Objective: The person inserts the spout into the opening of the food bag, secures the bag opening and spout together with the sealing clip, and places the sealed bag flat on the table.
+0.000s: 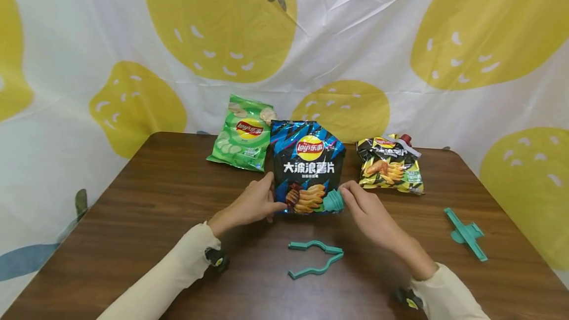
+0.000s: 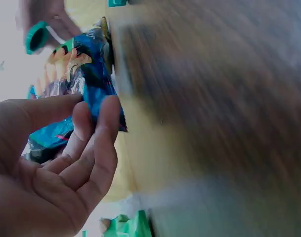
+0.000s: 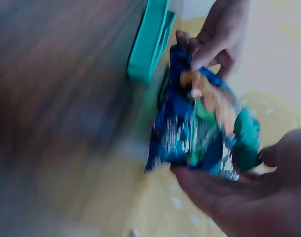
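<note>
Upright in the head view, a blue and black Lay's chip bag (image 1: pixel 306 169) has a slanted top right corner. My left hand (image 1: pixel 253 199) pinches its lower left edge between thumb and fingers, as the left wrist view also shows. A teal ribbed cap (image 1: pixel 333 201) is pinched in my right hand (image 1: pixel 373 214), overlapping the bag's lower right corner. In the right wrist view, fingers (image 3: pixel 204 190) of that hand reach right to the bag's edge beside the cap. An unfolded teal bag clip (image 1: pixel 317 247) lies on the table in front of the bag.
On the brown table (image 1: pixel 146 221), a green Lay's bag (image 1: pixel 244 135) leans behind on the left. At the back right stands a black and yellow chip bag (image 1: pixel 391 167) with a white clip and red cap (image 1: pixel 405 139). Another teal clip piece (image 1: pixel 467 234) lies at the right.
</note>
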{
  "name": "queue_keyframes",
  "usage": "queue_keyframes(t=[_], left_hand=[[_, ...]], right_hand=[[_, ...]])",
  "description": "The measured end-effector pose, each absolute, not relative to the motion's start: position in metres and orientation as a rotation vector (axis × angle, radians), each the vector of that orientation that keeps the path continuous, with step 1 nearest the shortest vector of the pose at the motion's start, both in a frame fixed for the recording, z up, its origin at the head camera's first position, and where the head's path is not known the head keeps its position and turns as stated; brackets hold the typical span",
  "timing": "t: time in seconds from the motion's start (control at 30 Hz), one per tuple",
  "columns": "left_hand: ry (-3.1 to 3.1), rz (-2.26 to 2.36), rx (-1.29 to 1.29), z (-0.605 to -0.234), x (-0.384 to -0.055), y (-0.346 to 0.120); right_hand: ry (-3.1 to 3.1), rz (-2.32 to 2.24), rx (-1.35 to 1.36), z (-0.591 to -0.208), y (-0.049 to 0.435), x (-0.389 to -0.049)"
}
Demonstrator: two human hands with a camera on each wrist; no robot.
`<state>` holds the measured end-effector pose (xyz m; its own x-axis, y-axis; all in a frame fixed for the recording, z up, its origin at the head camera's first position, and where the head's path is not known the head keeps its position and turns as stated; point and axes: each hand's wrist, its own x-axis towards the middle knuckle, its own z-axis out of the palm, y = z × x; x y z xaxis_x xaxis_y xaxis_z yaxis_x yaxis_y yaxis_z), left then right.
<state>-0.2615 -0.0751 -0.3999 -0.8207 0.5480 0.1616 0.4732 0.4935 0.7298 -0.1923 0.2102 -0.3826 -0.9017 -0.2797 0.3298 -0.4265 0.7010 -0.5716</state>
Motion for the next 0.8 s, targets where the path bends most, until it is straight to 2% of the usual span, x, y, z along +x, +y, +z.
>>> queue_keyframes(t=[0.17,0.3,0.47,0.63,0.8], left_hand=[[2.818,0.999,1.026,-0.401,-0.264,-0.079],[2.94,0.838,1.121,-0.402,-0.264,-0.079],[2.936,0.864,1.189,-0.404,-0.262,-0.077],[2.949,0.817,1.239,-0.404,-0.26,-0.076],[2.99,0.772,1.213,-0.403,-0.256,-0.076]], right_hand=[[-2.767,0.768,0.749,-0.374,0.209,-0.186],[-2.834,0.684,0.794,-0.369,0.208,-0.182],[-2.857,0.785,0.808,-0.355,0.213,-0.175],[-2.599,0.983,0.731,-0.323,0.225,-0.163],[-2.274,0.82,0.509,-0.303,0.229,-0.172]])
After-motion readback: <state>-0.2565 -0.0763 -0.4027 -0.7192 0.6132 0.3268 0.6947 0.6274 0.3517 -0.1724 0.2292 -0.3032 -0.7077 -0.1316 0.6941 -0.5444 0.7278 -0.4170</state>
